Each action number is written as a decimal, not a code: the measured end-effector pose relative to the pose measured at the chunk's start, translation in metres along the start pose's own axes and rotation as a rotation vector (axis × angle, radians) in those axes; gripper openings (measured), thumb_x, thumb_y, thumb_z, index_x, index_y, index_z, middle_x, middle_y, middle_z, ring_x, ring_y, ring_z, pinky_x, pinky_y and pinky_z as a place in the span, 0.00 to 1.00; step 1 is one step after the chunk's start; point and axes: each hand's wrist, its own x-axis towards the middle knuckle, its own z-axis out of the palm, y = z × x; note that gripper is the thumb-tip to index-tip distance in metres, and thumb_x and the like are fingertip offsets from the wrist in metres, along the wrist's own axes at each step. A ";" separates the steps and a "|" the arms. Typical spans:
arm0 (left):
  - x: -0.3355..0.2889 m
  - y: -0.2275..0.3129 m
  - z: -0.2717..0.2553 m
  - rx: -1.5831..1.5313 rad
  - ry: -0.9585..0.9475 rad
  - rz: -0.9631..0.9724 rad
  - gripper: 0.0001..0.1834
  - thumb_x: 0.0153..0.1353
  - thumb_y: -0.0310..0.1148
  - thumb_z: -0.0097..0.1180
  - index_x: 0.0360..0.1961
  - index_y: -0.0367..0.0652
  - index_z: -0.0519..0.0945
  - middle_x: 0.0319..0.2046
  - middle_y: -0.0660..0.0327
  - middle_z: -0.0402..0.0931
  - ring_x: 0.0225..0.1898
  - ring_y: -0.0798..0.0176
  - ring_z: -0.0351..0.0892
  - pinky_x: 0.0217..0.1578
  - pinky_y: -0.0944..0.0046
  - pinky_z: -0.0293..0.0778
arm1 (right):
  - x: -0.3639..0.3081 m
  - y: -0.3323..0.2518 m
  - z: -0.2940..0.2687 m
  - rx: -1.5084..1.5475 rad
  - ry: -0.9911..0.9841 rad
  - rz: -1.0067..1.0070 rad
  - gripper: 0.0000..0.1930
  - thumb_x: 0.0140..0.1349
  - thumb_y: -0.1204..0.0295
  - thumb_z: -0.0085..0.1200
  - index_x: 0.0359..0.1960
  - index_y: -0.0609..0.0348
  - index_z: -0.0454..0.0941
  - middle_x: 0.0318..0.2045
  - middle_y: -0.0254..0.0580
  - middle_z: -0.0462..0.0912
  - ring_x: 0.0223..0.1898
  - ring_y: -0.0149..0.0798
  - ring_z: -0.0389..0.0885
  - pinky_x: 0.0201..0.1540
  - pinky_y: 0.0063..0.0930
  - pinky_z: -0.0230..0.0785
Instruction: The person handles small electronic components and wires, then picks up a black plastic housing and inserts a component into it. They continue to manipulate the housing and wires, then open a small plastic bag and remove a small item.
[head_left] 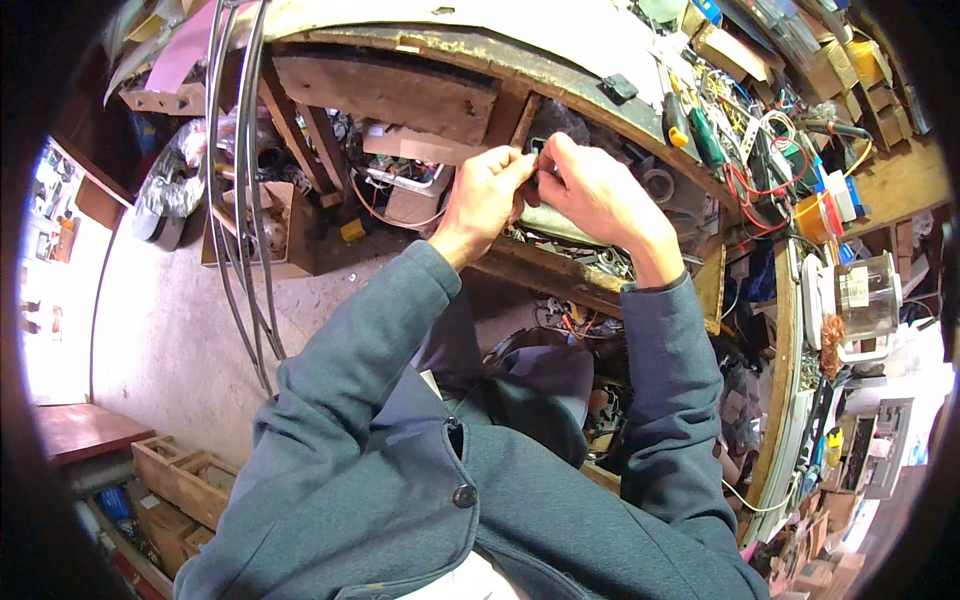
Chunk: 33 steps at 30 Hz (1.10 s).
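Note:
My left hand [487,196] and my right hand [602,196] meet in front of the workbench edge, fingertips almost touching. Both are closed in a pinch. Between them shows a bit of something small and dark, too hidden by the fingers to name. Below and behind the hands is an open drawer [560,270] with a wooden front, holding metal bits and a pale rounded thing. On the bench above lies a small black block [619,88], apart from both hands.
Screwdrivers with green [706,140] and yellow-black handles [677,122] lie on the bench at right, beside tangled wires [785,165]. A clear plastic container [868,295] stands farther right. Black cables [240,200] hang at left, before a cardboard box [285,225]. Wooden crates [185,475] sit lower left.

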 end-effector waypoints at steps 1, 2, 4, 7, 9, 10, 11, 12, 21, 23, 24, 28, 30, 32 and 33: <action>0.000 0.000 0.000 -0.009 -0.004 -0.004 0.13 0.77 0.38 0.52 0.35 0.44 0.79 0.23 0.64 0.79 0.14 0.78 0.64 0.14 0.74 0.53 | -0.001 0.000 0.001 0.017 0.018 -0.010 0.10 0.68 0.69 0.56 0.42 0.63 0.73 0.29 0.59 0.83 0.33 0.62 0.83 0.35 0.49 0.74; 0.001 -0.001 -0.001 -0.018 -0.007 -0.008 0.13 0.77 0.38 0.52 0.35 0.44 0.79 0.23 0.64 0.79 0.14 0.78 0.63 0.14 0.74 0.54 | -0.002 0.000 0.002 0.035 0.036 -0.021 0.10 0.68 0.68 0.56 0.42 0.62 0.73 0.29 0.59 0.83 0.33 0.62 0.82 0.35 0.49 0.73; 0.001 0.000 -0.001 -0.022 -0.010 -0.012 0.13 0.77 0.38 0.52 0.35 0.44 0.80 0.23 0.63 0.80 0.14 0.78 0.63 0.14 0.74 0.54 | -0.003 0.001 0.002 0.067 0.063 -0.032 0.10 0.69 0.68 0.56 0.43 0.62 0.72 0.29 0.59 0.82 0.33 0.62 0.82 0.35 0.49 0.73; -0.001 0.003 -0.001 -0.018 -0.002 -0.018 0.13 0.77 0.38 0.52 0.36 0.43 0.80 0.22 0.61 0.80 0.13 0.78 0.63 0.13 0.74 0.55 | -0.004 0.000 0.002 0.127 0.082 -0.020 0.10 0.70 0.68 0.56 0.43 0.62 0.72 0.30 0.59 0.82 0.35 0.61 0.83 0.37 0.48 0.74; -0.001 0.002 0.001 -0.033 0.010 -0.025 0.13 0.77 0.38 0.53 0.36 0.43 0.80 0.22 0.61 0.81 0.13 0.78 0.63 0.13 0.74 0.55 | -0.004 0.002 0.000 0.186 0.084 0.008 0.11 0.71 0.68 0.55 0.42 0.63 0.70 0.32 0.59 0.83 0.38 0.63 0.84 0.39 0.51 0.75; -0.001 0.002 0.001 -0.023 0.017 -0.033 0.13 0.76 0.38 0.53 0.36 0.43 0.79 0.22 0.60 0.81 0.13 0.78 0.63 0.13 0.74 0.55 | -0.006 0.006 0.001 0.213 0.126 0.006 0.11 0.71 0.68 0.55 0.44 0.63 0.71 0.33 0.60 0.83 0.40 0.64 0.84 0.40 0.50 0.75; -0.001 0.003 0.002 -0.013 0.023 -0.041 0.12 0.76 0.38 0.54 0.36 0.43 0.79 0.22 0.60 0.81 0.13 0.78 0.64 0.13 0.74 0.55 | -0.006 0.008 0.001 0.227 0.136 0.040 0.10 0.72 0.68 0.55 0.44 0.63 0.71 0.34 0.60 0.83 0.40 0.64 0.84 0.41 0.50 0.75; -0.001 0.004 0.002 -0.003 0.029 -0.050 0.12 0.76 0.38 0.54 0.36 0.43 0.79 0.22 0.60 0.81 0.13 0.78 0.64 0.13 0.74 0.55 | -0.006 0.009 0.001 0.240 0.147 0.074 0.10 0.72 0.68 0.54 0.44 0.62 0.71 0.34 0.60 0.83 0.40 0.64 0.84 0.41 0.50 0.75; 0.000 0.002 0.000 -0.053 -0.001 -0.046 0.12 0.75 0.38 0.55 0.35 0.42 0.79 0.23 0.59 0.82 0.12 0.78 0.64 0.13 0.74 0.55 | -0.010 0.037 -0.005 0.170 0.317 0.026 0.07 0.71 0.73 0.54 0.42 0.63 0.72 0.31 0.57 0.80 0.35 0.59 0.81 0.40 0.44 0.74; -0.002 0.004 -0.003 -0.072 -0.003 -0.052 0.13 0.75 0.39 0.55 0.35 0.42 0.79 0.23 0.59 0.82 0.13 0.78 0.64 0.13 0.74 0.55 | -0.008 0.029 -0.002 0.197 0.329 0.059 0.07 0.69 0.74 0.57 0.41 0.63 0.73 0.31 0.56 0.82 0.34 0.56 0.83 0.40 0.42 0.75; -0.002 0.004 -0.001 -0.051 0.003 -0.047 0.13 0.75 0.39 0.55 0.35 0.42 0.79 0.23 0.59 0.82 0.13 0.78 0.64 0.13 0.74 0.55 | -0.009 0.027 -0.003 0.217 0.331 0.096 0.06 0.69 0.74 0.58 0.41 0.63 0.74 0.31 0.55 0.83 0.34 0.55 0.83 0.40 0.41 0.76; 0.000 0.001 0.000 -0.017 0.006 -0.028 0.13 0.74 0.39 0.55 0.35 0.42 0.79 0.23 0.58 0.82 0.13 0.78 0.64 0.13 0.73 0.55 | -0.004 0.025 0.002 0.282 0.404 0.128 0.05 0.65 0.75 0.62 0.40 0.61 0.79 0.31 0.51 0.85 0.33 0.48 0.85 0.39 0.36 0.77; 0.000 0.000 -0.003 -0.026 -0.014 -0.026 0.13 0.74 0.39 0.56 0.35 0.42 0.79 0.23 0.58 0.82 0.13 0.78 0.64 0.13 0.73 0.55 | -0.001 0.020 0.002 0.282 0.440 0.062 0.05 0.65 0.75 0.62 0.39 0.61 0.80 0.31 0.50 0.85 0.33 0.47 0.85 0.39 0.34 0.77; -0.002 0.003 -0.002 -0.016 -0.005 -0.026 0.13 0.74 0.38 0.56 0.35 0.41 0.79 0.22 0.58 0.81 0.13 0.78 0.63 0.13 0.73 0.55 | 0.000 0.018 0.003 0.198 0.474 0.011 0.06 0.62 0.76 0.64 0.39 0.60 0.81 0.32 0.48 0.85 0.34 0.47 0.86 0.39 0.34 0.78; -0.002 0.003 0.000 -0.009 0.001 -0.026 0.13 0.74 0.38 0.56 0.35 0.41 0.79 0.22 0.58 0.81 0.13 0.78 0.63 0.13 0.73 0.54 | -0.001 0.020 0.004 0.157 0.484 -0.006 0.06 0.62 0.76 0.64 0.39 0.59 0.81 0.32 0.47 0.85 0.34 0.48 0.86 0.39 0.35 0.78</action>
